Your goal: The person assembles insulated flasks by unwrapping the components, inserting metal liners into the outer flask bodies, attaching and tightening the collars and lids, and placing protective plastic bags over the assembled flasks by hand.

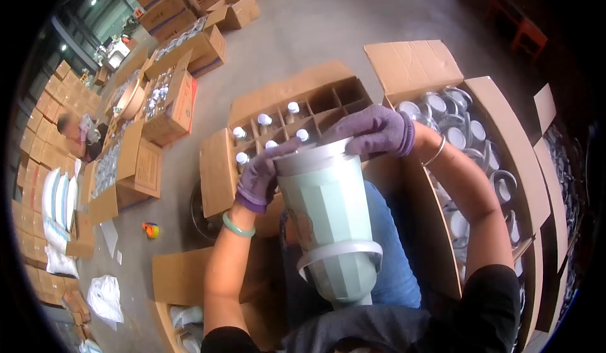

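Note:
A pale green faceted thermos flask (334, 211) is tilted in front of my body, its wide end away from me and its narrow neck towards me. Around its lower part sits a white ring-shaped handle (341, 249). A pale band (315, 157) rims the wide end. My left hand (257, 175), in a purple glove, grips this rim on the left side. On the right, my right hand (382, 131), gloved alike, bends its fingers over the same rim. Some fingertips of both hands are hidden at the far edge.
A divided carton (214, 164) with several white-capped bottles (265, 121) stands just beyond my hands. At my right, a large carton (511, 145) holds many grey-and-white handled parts (454, 126). A tape roll (150, 230) lies on the floor. Another person (76, 132) is far left among stacked boxes.

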Demonstrator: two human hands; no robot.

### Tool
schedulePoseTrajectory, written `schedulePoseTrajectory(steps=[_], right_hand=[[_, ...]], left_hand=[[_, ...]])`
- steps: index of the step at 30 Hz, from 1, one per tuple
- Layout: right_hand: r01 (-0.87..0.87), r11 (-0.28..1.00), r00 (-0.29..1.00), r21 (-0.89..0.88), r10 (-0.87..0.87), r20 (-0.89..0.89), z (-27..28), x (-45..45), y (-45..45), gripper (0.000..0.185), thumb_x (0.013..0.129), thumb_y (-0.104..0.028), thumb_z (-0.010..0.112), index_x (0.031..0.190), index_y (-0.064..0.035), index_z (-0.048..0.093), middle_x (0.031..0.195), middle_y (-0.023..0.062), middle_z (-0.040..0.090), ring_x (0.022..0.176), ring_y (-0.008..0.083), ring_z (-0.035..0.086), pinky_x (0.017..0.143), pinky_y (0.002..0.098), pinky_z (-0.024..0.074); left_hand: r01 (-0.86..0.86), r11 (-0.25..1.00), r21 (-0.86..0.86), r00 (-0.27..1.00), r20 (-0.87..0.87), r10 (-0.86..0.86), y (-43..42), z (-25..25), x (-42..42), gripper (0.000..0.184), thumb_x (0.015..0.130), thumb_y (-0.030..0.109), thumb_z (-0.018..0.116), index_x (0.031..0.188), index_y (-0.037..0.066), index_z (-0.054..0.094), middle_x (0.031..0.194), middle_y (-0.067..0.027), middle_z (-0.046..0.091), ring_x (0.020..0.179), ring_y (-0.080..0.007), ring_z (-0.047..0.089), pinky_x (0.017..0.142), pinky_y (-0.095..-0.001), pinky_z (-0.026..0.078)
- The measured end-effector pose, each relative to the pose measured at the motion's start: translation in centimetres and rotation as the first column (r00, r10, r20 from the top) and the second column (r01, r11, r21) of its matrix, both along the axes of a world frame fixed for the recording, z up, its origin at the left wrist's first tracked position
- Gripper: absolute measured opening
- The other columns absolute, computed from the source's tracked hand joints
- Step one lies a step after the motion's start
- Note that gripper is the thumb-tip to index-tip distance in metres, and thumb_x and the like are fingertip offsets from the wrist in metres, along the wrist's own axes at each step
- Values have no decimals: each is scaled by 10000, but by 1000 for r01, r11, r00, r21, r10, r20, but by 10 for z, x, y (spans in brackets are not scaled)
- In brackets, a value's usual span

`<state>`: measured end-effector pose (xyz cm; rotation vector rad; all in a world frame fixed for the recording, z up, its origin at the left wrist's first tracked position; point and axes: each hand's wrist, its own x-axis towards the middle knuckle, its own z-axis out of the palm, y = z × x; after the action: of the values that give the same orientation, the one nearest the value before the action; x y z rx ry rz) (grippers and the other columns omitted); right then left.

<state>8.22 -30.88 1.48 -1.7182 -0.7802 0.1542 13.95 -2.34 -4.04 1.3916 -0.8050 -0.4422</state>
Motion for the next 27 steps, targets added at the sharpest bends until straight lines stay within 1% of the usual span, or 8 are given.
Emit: schedulePoseTrajectory(steps=[8, 14, 17, 19, 22, 24, 26, 27], right_hand=[[-54, 967, 977, 249, 103, -187, -31, -3, 11, 514, 946, -343, 477, 1291, 34, 528, 1250, 170, 587, 1135, 236, 572, 1004, 357, 429], [289, 634, 739, 717, 328, -588, -96, 17, 48, 523, 973, -373, 336, 1245, 19, 549, 1221, 165, 600, 1117, 244, 587, 996, 357, 450], [434, 729, 700, 529, 97, -708, -65, 2, 45, 484, 961, -307, 369, 1228, 64, 527, 1120, 164, 649, 1052, 261, 618, 962, 334, 473], [327, 920, 927, 215, -357, 117, -21, -36, 45, 436, 936, -257, 460, 1206, 80, 521, 1138, 244, 614, 1019, 314, 631, 945, 352, 480], [300, 928, 759, 222, -373, 534, 9, -46, 48, 369, 903, -194, 539, 1157, 75, 523, 1116, 258, 599, 966, 354, 643, 864, 363, 517], [454, 891, 777, -23, -382, 500, -12, -28, 27, 273, 900, -142, 531, 1075, 66, 528, 1037, 232, 618, 935, 361, 645, 816, 364, 534], [427, 866, 795, -259, -224, 564, -13, -25, 38, 235, 902, -137, 514, 1033, 57, 529, 959, 214, 631, 919, 360, 645, 790, 376, 539], [305, 943, 899, -134, -238, 367, 2, -32, 38, 369, 937, -183, 438, 1197, 66, 517, 975, 212, 644, 929, 349, 646, 820, 371, 522]], left_hand=[[-2, 998, -63, 998, 60, 6, 4, 0, -3, 557, 933, 494, 528, 1185, 6, 619, 1267, -163, 588, 1234, -268, 505, 1055, -395, 370], [-361, 931, 53, 653, 727, 212, -33, 63, -52, 273, 918, 193, 591, 1099, -5, 640, 1097, -168, 656, 1033, -319, 621, 913, -373, 467], [-269, 963, 5, 856, 459, 236, -21, 40, -36, 343, 990, 268, 464, 1084, -9, 645, 1124, -159, 651, 1060, -258, 611, 953, -373, 447], [-180, 983, 46, 966, 194, 168, 7, -49, 1, 497, 1016, 383, 327, 1271, 12, 539, 1294, -149, 557, 1227, -253, 498, 1057, -380, 360], [-205, 979, 9, 978, -43, 205, 13, -93, 15, 582, 1003, 443, 310, 1377, 14, 429, 1383, -142, 483, 1313, -262, 413, 1105, -376, 303], [-427, 889, -165, 867, -354, 351, -21, 2, -27, 660, 988, 512, 331, 1423, 17, 353, 1461, -141, 379, 1351, -286, 352, 1150, -411, 240], [-127, 954, -271, 987, 62, 149, -14, -25, -18, 696, 965, 533, 298, 1387, -8, 414, 1428, -139, 436, 1328, -243, 393, 1125, -369, 275], [-69, 993, -94, 979, -198, 49, -7, -33, -1, 705, 963, 560, 316, 1344, -12, 472, 1391, -148, 475, 1296, -258, 431, 1105, -377, 307]])
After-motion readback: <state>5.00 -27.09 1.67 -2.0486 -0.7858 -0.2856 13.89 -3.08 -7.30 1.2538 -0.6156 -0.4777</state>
